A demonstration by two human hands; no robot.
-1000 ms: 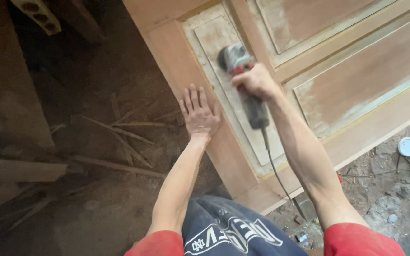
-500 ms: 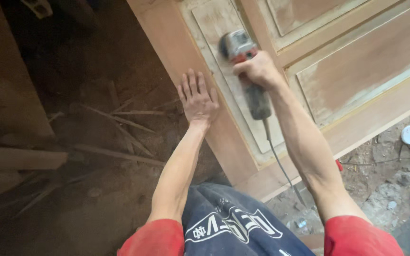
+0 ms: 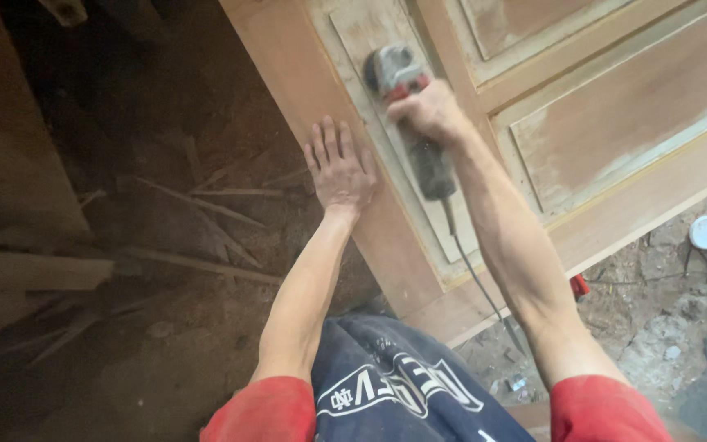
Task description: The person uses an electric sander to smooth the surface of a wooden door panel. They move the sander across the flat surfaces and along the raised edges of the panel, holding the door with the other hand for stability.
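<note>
Noting our left hand (image 3: pixel 340 170) flat, fingers spread, released on the wooden door (image 3: pixel 312 90), our right hand (image 3: pixel 425 113) clenched around the grinder (image 3: pixel 409 123), extended over the panel beside it

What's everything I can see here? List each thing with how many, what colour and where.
Wooden door: one, reddish-brown with pale sanded panels, lying flat at upper right.
Power sander: one, grey and red, on the narrow door panel.
Power cord: one, dark, trailing from the sander's rear.
Wood strips: several, brown, on the dirt floor at left.
Round lid: one, white, on the ground at right.
Left hand: flat on the door frame.
Right hand: gripping the sander.
</note>
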